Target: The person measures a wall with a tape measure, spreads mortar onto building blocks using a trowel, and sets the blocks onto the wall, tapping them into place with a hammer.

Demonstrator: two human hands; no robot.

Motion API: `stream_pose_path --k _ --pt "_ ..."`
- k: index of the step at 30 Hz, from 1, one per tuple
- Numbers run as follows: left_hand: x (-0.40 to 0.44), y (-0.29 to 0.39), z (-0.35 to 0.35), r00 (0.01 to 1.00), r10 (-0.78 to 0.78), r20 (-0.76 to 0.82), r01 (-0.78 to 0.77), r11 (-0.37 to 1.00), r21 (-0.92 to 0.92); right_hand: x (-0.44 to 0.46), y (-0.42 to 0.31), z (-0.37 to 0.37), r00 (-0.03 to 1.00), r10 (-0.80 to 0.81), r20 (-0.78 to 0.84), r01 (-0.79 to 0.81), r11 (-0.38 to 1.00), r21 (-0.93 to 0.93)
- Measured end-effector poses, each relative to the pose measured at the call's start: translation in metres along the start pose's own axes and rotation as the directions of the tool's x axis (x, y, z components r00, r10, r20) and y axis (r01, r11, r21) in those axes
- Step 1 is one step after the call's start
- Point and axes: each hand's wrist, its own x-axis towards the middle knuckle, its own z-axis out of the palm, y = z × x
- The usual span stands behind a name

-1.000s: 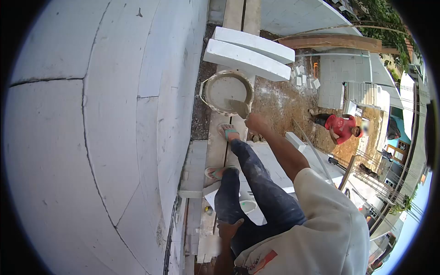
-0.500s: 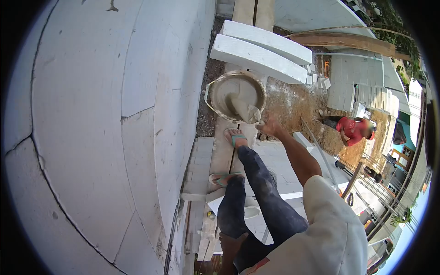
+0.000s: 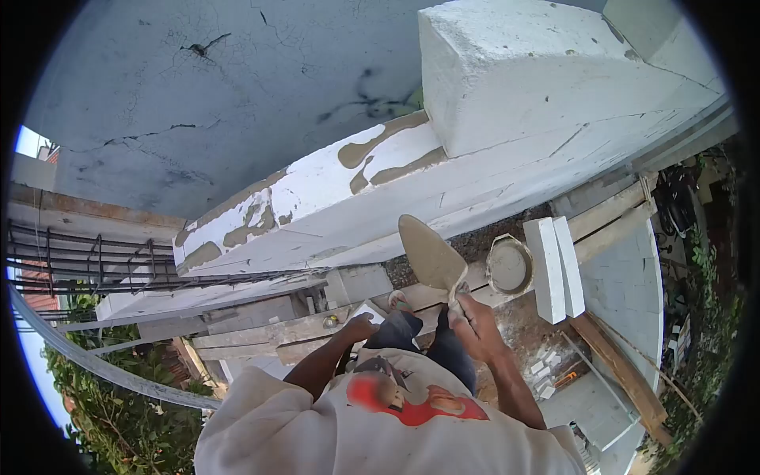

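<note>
My right hand point(image 3: 478, 326) grips the handle of a trowel point(image 3: 430, 252), its blade coated with grey mortar and raised near the wall. Beyond it runs a white block wall point(image 3: 340, 214), with uneven patches of wet mortar point(image 3: 360, 150) on its top. My left hand point(image 3: 359, 326) is beside my thigh with its fingers curled; whether it holds anything is hidden. The round bucket of mortar point(image 3: 509, 265) stands on the planks to the right of the trowel.
Two white blocks point(image 3: 554, 269) stand beside the bucket. A larger block point(image 3: 554, 71) sits on the wall at the upper right. Steel rebar point(image 3: 87, 257) sticks out at the left. Wooden planks point(image 3: 309, 336) lie underfoot, above a lower floor.
The trowel has come up out of the bucket with mortar on its blade. The view has swung from the bucket and my legs to the wall top. The person in red is out of view.
</note>
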Motion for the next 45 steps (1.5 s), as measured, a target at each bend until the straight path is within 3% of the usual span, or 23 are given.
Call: stream_pose_path --k 2,4,6,7,9,10,12,13,14,19,21,24,26,29,31,32,35,36,37,39,42,44,45 --pt "-0.007 -0.014 -0.003 0.994 0.016 -0.11 -0.015 1.0 0.004 0.029 -0.081 0.013 0.964 -0.26 -0.062 0.24 0.944 -0.226" --pt "-0.002 -0.038 -0.002 0.989 -0.015 -0.149 0.012 1.0 -0.015 0.052 -0.148 0.021 0.974 -0.224 -0.046 0.193 0.915 -0.354" --pt "-0.005 -0.059 0.003 0.979 -0.07 -0.19 0.056 0.996 -0.076 0.081 -0.184 0.032 0.902 -0.431 0.005 0.31 0.639 -0.704" --pt "-0.008 -0.064 0.003 0.981 -0.051 -0.186 0.037 0.996 -0.079 0.096 -0.194 0.039 0.903 -0.429 0.005 0.302 0.627 -0.718" --pt "-0.007 -0.083 0.005 0.992 -0.098 -0.081 0.09 0.991 -0.097 0.12 -0.205 0.051 0.9 -0.433 0.055 0.232 0.367 -0.901" --pt "-0.006 -0.094 0.015 0.985 -0.035 -0.167 0.019 0.996 -0.092 0.127 -0.203 0.05 0.901 -0.43 0.055 0.225 0.355 -0.907" --pt "0.035 -0.148 0.05 0.98 0.124 -0.154 -0.112 0.99 0.08 0.133 -0.197 0.046 0.911 -0.411 0.026 0.123 0.21 -0.97" --pt "0.05 -0.17 0.063 0.969 0.202 -0.145 -0.177 0.97 0.164 0.13 -0.196 0.039 0.912 -0.409 0.026 0.117 0.2 -0.973" --pt "0.02 -0.138 0.051 0.976 0.009 -0.218 -0.012 1.0 -0.013 0.125 -0.194 0.028 0.924 -0.375 -0.075 0.019 0.24 -0.971" --pt "0.061 -0.185 0.091 0.968 0.131 -0.215 -0.118 0.99 0.073 0.109 -0.15 0.033 0.878 -0.332 -0.346 -0.2 0.402 -0.894" --pt "0.053 -0.174 0.082 0.987 0.109 -0.121 -0.099 0.991 0.089 0.108 -0.111 0.074 0.837 -0.391 -0.383 -0.081 0.604 -0.793" --pt "0.014 -0.128 0.049 0.993 -0.084 -0.085 0.082 0.996 -0.029 0.096 -0.081 0.135 0.845 -0.5 -0.191 0.165 0.584 -0.795" --pt "0.02 -0.126 0.046 0.993 -0.072 -0.095 0.07 0.997 -0.026 0.073 -0.083 0.15 0.864 -0.494 -0.099 0.228 0.559 -0.798" --pt "0.024 -0.109 0.033 0.988 -0.046 -0.149 0.043 0.999 -0.023 0.049 -0.084 0.149 0.914 -0.401 -0.053 0.283 0.727 -0.626" --pt "0.026 -0.094 0.017 0.992 0.012 -0.125 -0.017 0.999 -0.043 0.034 -0.063 0.135 0.97 -0.228 -0.08 0.177 0.895 -0.409" --pt "0.042 -0.102 0.026 0.981 0.099 -0.169 -0.104 0.994 -0.025 0.03 -0.043 0.127 0.97 -0.206 -0.129 0.139 0.905 -0.402" --pt "0.048 -0.072 0.014 0.998 0.057 -0.014 -0.057 0.998 0.023 0.013 0.039 0.107 0.961 -0.091 -0.262 0.001 0.945 -0.326" --pt "0.039 -0.054 0.01 1.0 0.005 -0.002 -0.005 1.0 -0.002 0.009 0.065 0.095 0.965 0.135 -0.225 -0.202 0.93 -0.307" --pt "0.032 -0.034 0.011 0.999 -0.046 0.011 0.046 0.999 -0.02 0.004 0.094 0.082 0.916 0.357 -0.18 -0.396 0.874 -0.281" --pt "0.033 -0.017 0.018 0.99 -0.087 0.114 0.097 0.992 -0.082 -0.01 0.166 0.065 0.769 0.598 -0.227 -0.629 0.771 -0.101" --pt "0.016 0.061 0.012 0.93 -0.155 0.334 0.097 0.978 0.183 -0.038 0.267 0.032 0.669 0.655 -0.351 -0.605 0.754 0.255" --pt "0.035 0.073 0.04 0.899 -0.252 0.358 0.128 0.934 0.334 -0.047 0.375 0.021 0.436 0.85 -0.297 -0.863 0.488 0.131" --pt "0.049 0.055 0.058 0.887 -0.287 0.362 0.129 0.906 0.403 -0.051 0.422 0.014 0.413 0.865 -0.286 -0.87 0.467 0.159"
